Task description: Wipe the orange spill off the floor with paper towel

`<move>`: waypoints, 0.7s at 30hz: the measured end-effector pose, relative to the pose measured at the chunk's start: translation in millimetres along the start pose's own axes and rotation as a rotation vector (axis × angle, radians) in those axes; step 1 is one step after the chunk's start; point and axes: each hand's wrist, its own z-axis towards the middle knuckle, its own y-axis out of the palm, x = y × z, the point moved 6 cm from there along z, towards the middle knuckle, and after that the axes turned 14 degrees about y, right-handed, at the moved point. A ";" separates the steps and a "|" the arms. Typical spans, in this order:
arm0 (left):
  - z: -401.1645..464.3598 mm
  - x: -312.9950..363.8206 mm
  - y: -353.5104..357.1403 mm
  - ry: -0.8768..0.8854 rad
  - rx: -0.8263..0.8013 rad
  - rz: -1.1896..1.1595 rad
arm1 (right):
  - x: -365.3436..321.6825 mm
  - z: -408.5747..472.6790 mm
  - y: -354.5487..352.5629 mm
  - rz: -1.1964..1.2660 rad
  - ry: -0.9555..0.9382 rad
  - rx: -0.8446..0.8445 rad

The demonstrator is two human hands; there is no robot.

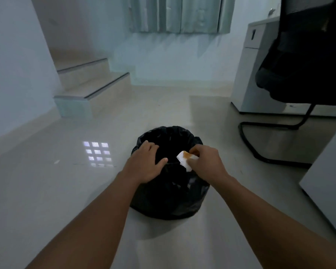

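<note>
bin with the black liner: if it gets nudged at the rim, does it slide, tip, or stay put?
Probably slides: the bin sits on glossy tile floor. It looks light, with little visible inside. Tipping seems less likely, since it is squat. The loose liner would likely give first; the left hand rests on the rim.

The floor (pixel 47 191) was pale, glossy tile, and it mirrored a grid of small bright squares left of centre. A bin lined with a black bag (pixel 171 199) stood directly on it in the middle, near the viewer. Farther back, tiled steps (pixel 93 94) rose from the floor on the left, while on the right a black chair's sled base (pixel 260 144) and a light cabinet (pixel 248 84) rested on it beside each other.
</note>
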 end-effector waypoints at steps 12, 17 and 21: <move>13.9 -30.8 47.5 0.050 -0.022 -0.071 | -0.1 23.9 21.0 0.205 0.057 0.231; 13.1 -27.6 45.8 0.045 -0.022 -0.061 | -14.3 20.7 18.3 0.188 -0.009 0.199; 11.0 -25.0 43.9 0.028 -0.055 -0.088 | -19.7 2.1 2.2 0.210 -0.056 0.185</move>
